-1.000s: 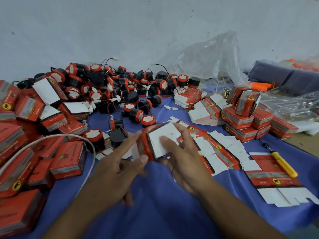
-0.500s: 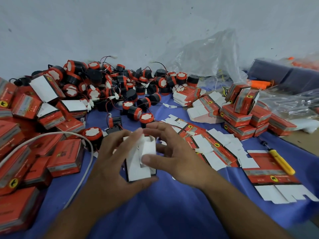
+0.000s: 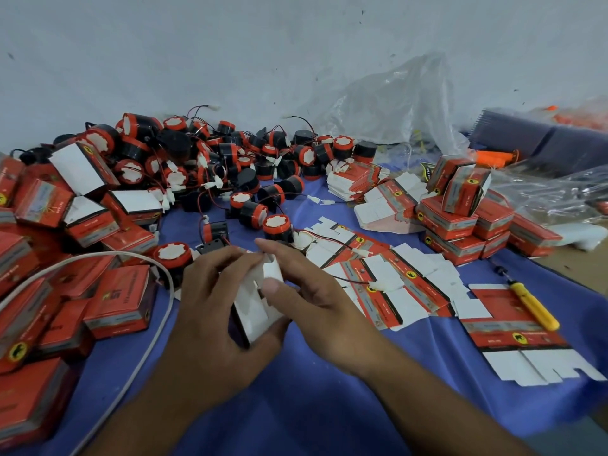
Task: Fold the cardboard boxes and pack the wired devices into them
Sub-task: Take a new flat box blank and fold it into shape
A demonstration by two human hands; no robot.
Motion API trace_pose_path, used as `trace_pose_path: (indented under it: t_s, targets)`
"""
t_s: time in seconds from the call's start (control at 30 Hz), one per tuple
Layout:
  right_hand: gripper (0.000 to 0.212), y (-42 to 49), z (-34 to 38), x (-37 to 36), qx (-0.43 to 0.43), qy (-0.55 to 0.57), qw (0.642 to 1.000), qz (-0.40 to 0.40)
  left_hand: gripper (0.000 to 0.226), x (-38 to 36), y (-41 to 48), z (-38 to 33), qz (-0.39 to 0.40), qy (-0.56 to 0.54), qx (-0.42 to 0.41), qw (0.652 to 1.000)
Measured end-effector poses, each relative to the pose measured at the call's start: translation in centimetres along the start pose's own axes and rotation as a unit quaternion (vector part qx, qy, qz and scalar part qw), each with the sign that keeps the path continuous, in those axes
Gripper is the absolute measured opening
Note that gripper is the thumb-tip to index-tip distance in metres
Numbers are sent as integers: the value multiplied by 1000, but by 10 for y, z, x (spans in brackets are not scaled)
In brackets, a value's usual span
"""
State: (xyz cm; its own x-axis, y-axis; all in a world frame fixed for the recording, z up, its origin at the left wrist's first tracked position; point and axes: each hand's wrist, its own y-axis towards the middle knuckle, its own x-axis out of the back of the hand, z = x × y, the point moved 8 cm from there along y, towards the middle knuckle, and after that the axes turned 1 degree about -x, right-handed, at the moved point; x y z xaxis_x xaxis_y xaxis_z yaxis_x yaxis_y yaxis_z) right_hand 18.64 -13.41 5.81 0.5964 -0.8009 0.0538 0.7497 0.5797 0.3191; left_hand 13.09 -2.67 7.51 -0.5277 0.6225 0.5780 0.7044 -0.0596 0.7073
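Note:
A small cardboard box (image 3: 255,306) is held between both hands above the blue cloth, its white inner flaps facing me. My left hand (image 3: 210,311) grips its left side, thumb under the lower edge. My right hand (image 3: 309,297) pinches the white flaps from the right with thumb and fingers. A heap of red-and-black wired devices (image 3: 210,162) lies behind, one device (image 3: 277,225) just beyond my fingers. Flat unfolded boxes (image 3: 388,284) spread to the right.
Folded red boxes (image 3: 118,301) are piled at the left, more stacked boxes (image 3: 460,215) at the right. A white cable (image 3: 158,320) curves across the cloth (image 3: 296,406). A yellow-handled screwdriver (image 3: 531,302) lies on a flat box. Clear plastic bags (image 3: 394,103) sit by the wall.
The box was turned from its red side to its white open end. Both hands came lower and nearer, and my right fingers moved onto the flaps.

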Motion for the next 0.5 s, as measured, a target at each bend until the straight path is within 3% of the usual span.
trace_pose_path:
  t_s: [0.17,0.5]
  targets:
    - [39,2,-2,0,8,-11,1000,-15,76,-5,-4,4,28,-6,8,1000]
    - [23,2,-2,-2,8,-41,999,-26,76,0,-4,2,-12,8,4,1000]
